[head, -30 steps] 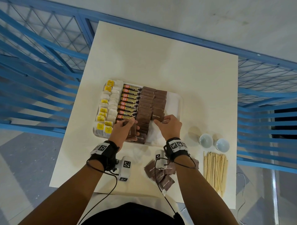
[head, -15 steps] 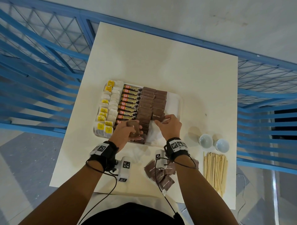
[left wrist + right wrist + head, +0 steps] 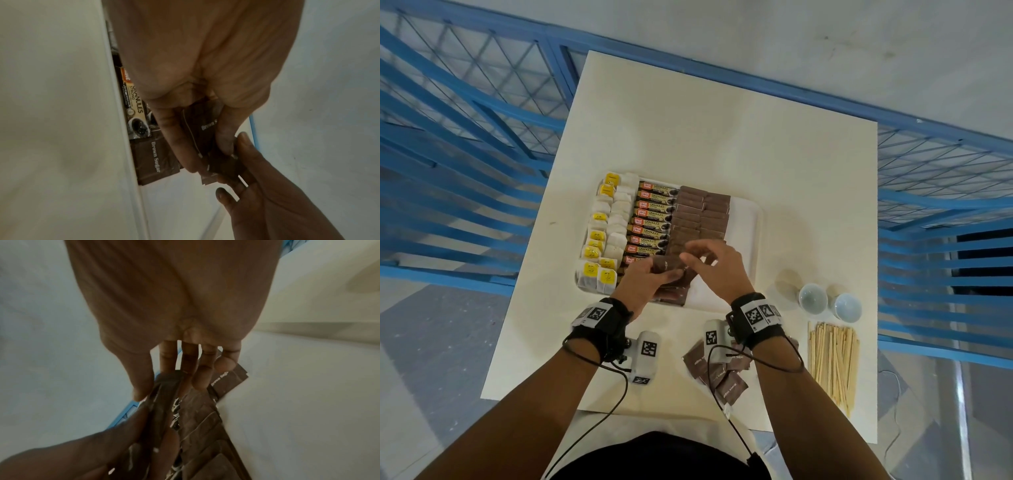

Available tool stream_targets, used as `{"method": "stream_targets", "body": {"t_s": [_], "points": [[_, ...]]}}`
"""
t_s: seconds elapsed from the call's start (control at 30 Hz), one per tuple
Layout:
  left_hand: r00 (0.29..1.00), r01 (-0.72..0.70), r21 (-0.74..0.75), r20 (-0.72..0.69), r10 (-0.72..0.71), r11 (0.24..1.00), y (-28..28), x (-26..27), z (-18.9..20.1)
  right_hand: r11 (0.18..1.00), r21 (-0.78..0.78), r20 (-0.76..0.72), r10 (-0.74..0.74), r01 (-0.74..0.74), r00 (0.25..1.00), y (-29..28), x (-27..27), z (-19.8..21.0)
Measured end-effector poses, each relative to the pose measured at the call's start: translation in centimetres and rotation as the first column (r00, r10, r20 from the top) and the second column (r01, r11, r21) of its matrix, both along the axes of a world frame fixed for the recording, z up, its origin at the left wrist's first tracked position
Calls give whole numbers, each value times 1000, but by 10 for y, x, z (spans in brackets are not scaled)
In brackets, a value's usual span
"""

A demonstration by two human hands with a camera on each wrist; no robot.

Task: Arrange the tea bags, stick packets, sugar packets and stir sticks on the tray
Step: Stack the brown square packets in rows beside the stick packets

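A white tray (image 3: 751, 219) holds rows of tea bags (image 3: 599, 236), stick packets (image 3: 654, 219) and brown sugar packets (image 3: 702, 212). Above the tray's near end my left hand (image 3: 650, 277) grips a small stack of brown sugar packets (image 3: 667, 264) between thumb and fingers. My right hand (image 3: 709, 260) meets it from the right and pinches the end of that stack (image 3: 205, 129). In the right wrist view its thumb and fingers close on the packets' edge (image 3: 164, 386). Loose sugar packets (image 3: 722, 370) lie on the table under my right wrist. Stir sticks (image 3: 832, 359) lie at the near right.
Two small white cups (image 3: 813, 297) (image 3: 845, 306) stand right of the tray, just beyond the stir sticks. The tray's right strip is bare white. Blue metal railings surround the table on the left, far and right sides.
My left hand has lifted its sugar packets off the near end of the row. My right hand left the right sugar row and moved left onto the stack.
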State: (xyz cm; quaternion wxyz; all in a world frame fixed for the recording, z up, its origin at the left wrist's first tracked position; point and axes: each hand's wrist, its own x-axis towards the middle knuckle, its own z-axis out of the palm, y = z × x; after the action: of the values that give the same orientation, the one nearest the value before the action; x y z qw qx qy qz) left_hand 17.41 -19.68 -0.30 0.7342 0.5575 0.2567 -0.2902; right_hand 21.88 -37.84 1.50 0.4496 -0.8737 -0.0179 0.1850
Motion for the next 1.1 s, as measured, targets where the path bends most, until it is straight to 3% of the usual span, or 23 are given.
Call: {"method": "stream_targets", "body": {"t_s": [0.07, 0.33, 0.57, 0.8, 0.97, 1.1], "points": [[1000, 0, 22, 4, 0, 1000, 0, 0, 2, 1000, -7, -22, 26, -27, 999, 2, 2, 0], [989, -145, 129, 18, 143, 981, -2, 0, 4, 982, 119, -73, -140, 148, 987, 1, -6, -5], [982, -64, 416, 187, -17, 907, -3, 3, 3, 977, 95, -61, -185, 190, 981, 3, -15, -12], [950, -27, 576, 269, -159, 817, -2, 6, 5, 991, 117, -132, -54, 70, 990, -6, -18, -8], [941, -33, 588, 291, -174, 808, -3, 8, 6, 995, 63, -127, -63, 72, 990, -5, -16, -11], [968, -23, 506, 228, -108, 862, -4, 10, 7, 997, 21, -127, -67, 70, 990, -9, -12, -14]]}}
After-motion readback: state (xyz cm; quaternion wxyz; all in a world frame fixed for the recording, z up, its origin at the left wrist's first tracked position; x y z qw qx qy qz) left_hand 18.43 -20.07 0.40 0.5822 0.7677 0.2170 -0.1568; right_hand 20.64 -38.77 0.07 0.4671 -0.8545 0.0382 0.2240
